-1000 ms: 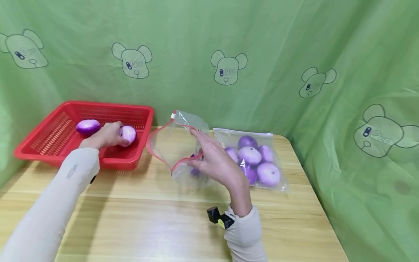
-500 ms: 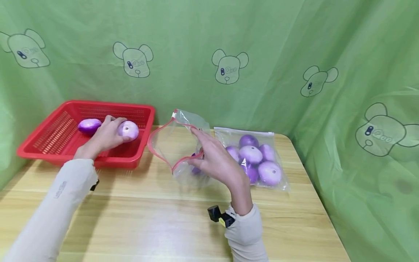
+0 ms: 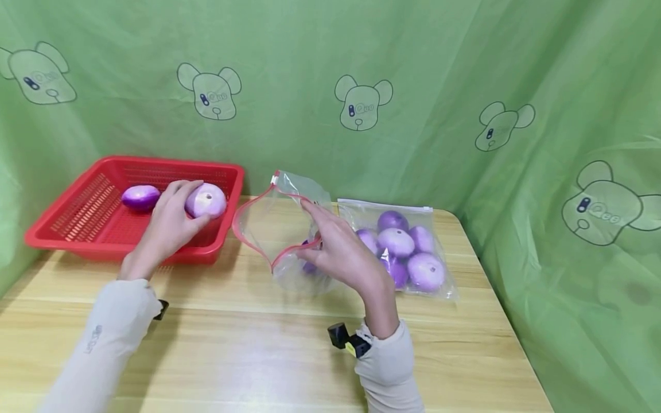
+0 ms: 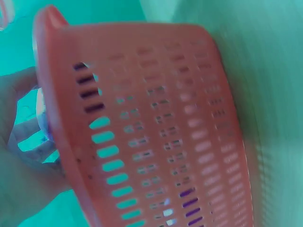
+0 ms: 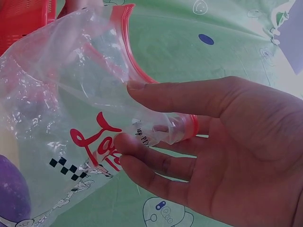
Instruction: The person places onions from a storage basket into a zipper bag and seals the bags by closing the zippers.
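In the head view my left hand (image 3: 167, 226) grips a pale purple onion (image 3: 206, 199) just above the right part of the red basket (image 3: 38, 235). A darker purple onion (image 3: 140, 198) lies on the basket floor. My right hand (image 3: 348, 252) holds the mouth of a clear zip bag (image 3: 258, 241) spread, its red rim facing the basket. In the right wrist view, the thumb touches the red rim (image 5: 127, 40) and some fingers curl about the plastic. A purple onion (image 5: 13, 191) shows low in that bag. The basket wall (image 4: 142, 94) mostly blocks the left wrist view.
A second clear zip bag (image 3: 356, 215) with a white top strip lies flat to the right, with several purple onions (image 3: 395, 243) in it. The wooden table (image 3: 248, 355) has its right edge beside a green curtain (image 3: 568, 310), which also hangs behind.
My left hand has lifted the onion from the basket floor, up and slightly to the right. The right hand and its bag have hardly moved.
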Demonstrator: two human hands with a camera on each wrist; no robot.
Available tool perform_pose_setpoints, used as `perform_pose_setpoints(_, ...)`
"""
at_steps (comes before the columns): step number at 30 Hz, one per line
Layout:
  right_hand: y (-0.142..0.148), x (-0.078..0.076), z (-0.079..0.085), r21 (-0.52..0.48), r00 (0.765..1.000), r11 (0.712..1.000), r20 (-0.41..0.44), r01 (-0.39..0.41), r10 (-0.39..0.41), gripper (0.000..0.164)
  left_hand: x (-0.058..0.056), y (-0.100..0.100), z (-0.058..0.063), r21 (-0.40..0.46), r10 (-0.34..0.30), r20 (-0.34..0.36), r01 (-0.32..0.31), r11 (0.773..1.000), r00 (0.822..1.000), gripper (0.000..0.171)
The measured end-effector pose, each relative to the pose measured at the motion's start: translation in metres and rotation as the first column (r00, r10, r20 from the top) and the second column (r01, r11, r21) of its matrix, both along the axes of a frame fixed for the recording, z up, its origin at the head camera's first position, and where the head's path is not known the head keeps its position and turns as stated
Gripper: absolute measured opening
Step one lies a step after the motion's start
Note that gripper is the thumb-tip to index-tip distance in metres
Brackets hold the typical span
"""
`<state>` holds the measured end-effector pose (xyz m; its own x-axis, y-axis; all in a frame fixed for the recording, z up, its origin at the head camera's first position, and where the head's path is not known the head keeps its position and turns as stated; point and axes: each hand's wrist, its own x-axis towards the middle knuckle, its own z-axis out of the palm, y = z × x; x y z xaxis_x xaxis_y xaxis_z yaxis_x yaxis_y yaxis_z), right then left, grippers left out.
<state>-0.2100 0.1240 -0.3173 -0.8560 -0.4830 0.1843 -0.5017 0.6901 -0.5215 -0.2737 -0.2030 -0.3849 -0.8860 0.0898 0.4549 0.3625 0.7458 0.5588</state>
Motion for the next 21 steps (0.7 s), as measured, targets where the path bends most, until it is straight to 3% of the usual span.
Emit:
perform_pose_setpoints(5, 0.000, 0.000, 0.000, -0.006, 1.000, 1.000, -0.003, -0.006, 0.006, 0.092, 0.015, 0.010, 0.002, 0.064, 0.000, -0.073, 0.004, 0.998, 0.997, 0.066)
perform_pose_setpoints(13, -0.001, 0.000, -0.002, -0.012, 1.000, 1.000, -0.012, -0.011, 0.010, 0.090, 0.040, 0.027, 0.010, 0.195, 0.014, -0.095, 0.005, 0.981, 0.995, 0.068)
perform_pose_setpoints(21, -0.002, 0.000, -0.002, 0.001, 1.000, 1.000, -0.012, -0.004, 0.004, 0.090, 0.058, 0.039, 0.022, 0.222, 0.031, -0.180, 0.009, 0.975, 0.983, 0.068)
